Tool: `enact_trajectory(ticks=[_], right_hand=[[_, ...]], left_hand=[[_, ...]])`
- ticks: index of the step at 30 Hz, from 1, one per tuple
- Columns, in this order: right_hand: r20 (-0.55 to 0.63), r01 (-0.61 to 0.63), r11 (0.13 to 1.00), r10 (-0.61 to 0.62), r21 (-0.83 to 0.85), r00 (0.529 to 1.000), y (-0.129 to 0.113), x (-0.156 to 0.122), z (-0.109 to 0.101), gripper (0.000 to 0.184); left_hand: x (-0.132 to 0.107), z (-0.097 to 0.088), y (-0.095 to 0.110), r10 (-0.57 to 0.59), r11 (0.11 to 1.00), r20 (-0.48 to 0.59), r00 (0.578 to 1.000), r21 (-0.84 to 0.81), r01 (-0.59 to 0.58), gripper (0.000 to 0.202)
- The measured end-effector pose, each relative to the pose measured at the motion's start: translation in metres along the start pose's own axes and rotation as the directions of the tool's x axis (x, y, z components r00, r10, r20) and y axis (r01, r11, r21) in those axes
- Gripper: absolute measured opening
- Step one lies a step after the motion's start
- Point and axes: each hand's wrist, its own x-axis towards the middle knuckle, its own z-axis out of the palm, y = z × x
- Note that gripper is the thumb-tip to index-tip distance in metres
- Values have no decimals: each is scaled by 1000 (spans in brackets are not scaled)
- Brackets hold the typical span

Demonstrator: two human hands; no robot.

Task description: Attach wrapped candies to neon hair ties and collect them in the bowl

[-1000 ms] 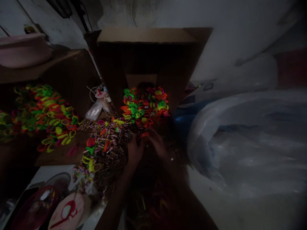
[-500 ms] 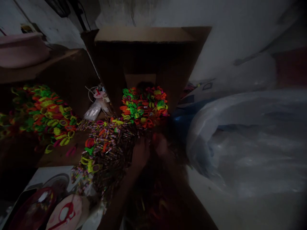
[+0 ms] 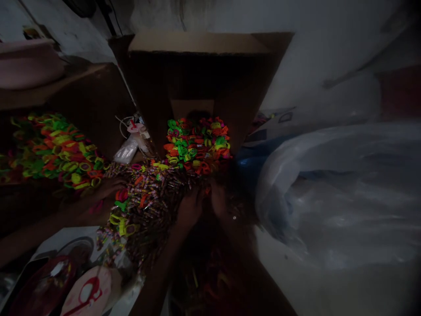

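My left hand (image 3: 190, 210) and right hand (image 3: 218, 198) sit in the wrapped sticks (image 3: 154, 197), perhaps closed, too dark to tell; neon rings (image 3: 197, 147) lie at twelve o'clock.

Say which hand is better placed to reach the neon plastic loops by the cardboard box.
Right, probably: the right hand sits just below the neon plastic loops, while the left hand lies lower, against the wrapped sticks.

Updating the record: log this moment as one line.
Left hand, right hand | in heap of small wrapped items | neon plastic rings beyond | co-worker's hand at heap's edge
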Motion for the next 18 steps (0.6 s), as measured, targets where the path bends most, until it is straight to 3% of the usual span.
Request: enact_trajectory(ticks=[8,13,18], right_hand=[[19,28,996,-27,-81,999,2,-2,-1,56],[45,39,985,-32,-171,998,5,-4,-2,59],[47,89,959,-79,-269,996,6,-4,-3,63]], left_hand=[[0,0,-2,2,999,33,999,48,-3,38],[-1,1,-1,-72,987,49,996,145,64,39],[0,0,-3,-39,980,112,993,201,16,38]])
